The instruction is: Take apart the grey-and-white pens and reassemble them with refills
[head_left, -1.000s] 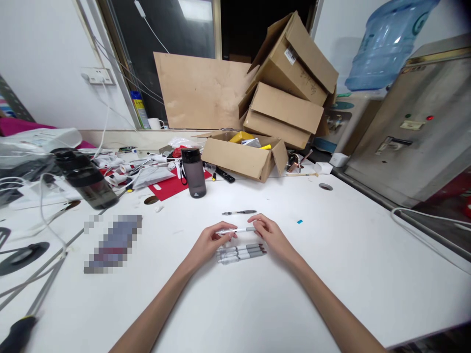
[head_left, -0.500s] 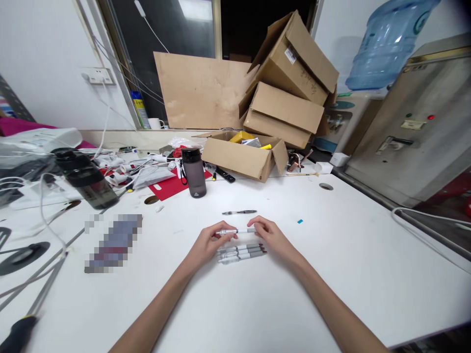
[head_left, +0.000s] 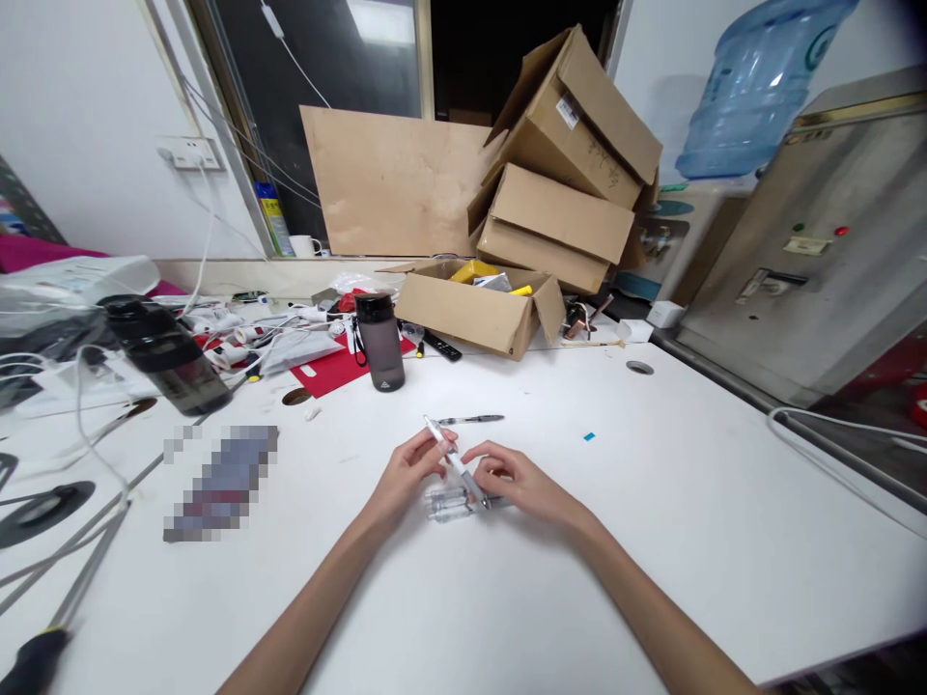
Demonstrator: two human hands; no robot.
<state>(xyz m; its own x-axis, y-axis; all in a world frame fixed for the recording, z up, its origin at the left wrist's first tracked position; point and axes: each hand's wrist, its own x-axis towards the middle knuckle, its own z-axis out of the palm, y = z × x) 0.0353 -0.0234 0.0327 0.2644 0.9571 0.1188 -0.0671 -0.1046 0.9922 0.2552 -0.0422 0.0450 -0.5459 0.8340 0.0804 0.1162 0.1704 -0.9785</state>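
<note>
My left hand and my right hand both pinch one clear pen with a grey grip, held slanted just above the white table. Its tip points up and to the left, and its grey end sits by my right fingers. Beneath my hands a small bundle of similar pens lies flat on the table, partly covered by my right fingers. A single dark pen lies alone a little farther away.
A dark water bottle stands behind the pens, and a second one lies tilted at left among cables. An open cardboard box, stacked boxes and a water jug fill the back. A screwdriver handle lies bottom left.
The pen held level between both hands has been turned to a slant, tip up and left. My right hand moved left and down over the bundle.
</note>
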